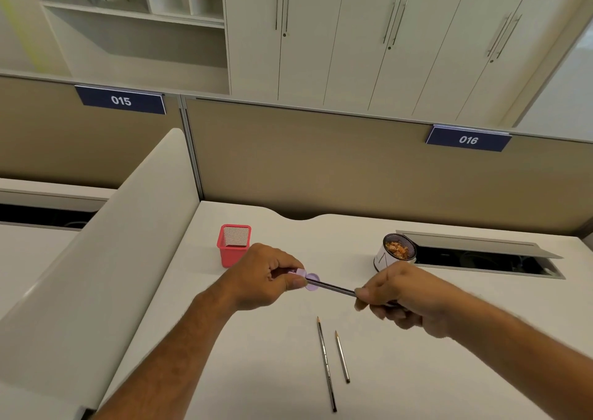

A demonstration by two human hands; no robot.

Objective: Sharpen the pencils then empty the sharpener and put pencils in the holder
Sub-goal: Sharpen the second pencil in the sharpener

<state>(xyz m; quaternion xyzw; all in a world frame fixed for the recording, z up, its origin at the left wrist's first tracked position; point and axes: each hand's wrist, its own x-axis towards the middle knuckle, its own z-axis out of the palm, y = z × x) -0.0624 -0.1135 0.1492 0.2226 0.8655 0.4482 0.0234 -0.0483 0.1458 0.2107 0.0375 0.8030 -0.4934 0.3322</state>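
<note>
My left hand [268,276] grips a small lilac sharpener [308,279] above the white desk. A dark pencil [333,287] runs from the sharpener's hole to my right hand [404,294], which pinches its far end. Two more pencils lie on the desk below the hands, tips pointing away: a long one [326,363] and a shorter one [342,357] just right of it. A red mesh pencil holder [233,245] stands behind my left hand and looks empty.
A round cup [396,251] holding orange-brown shavings stands behind my right hand. An open cable hatch [481,259] lies in the desk [256,371] at the right. A beige partition closes the back; a white divider runs along the left.
</note>
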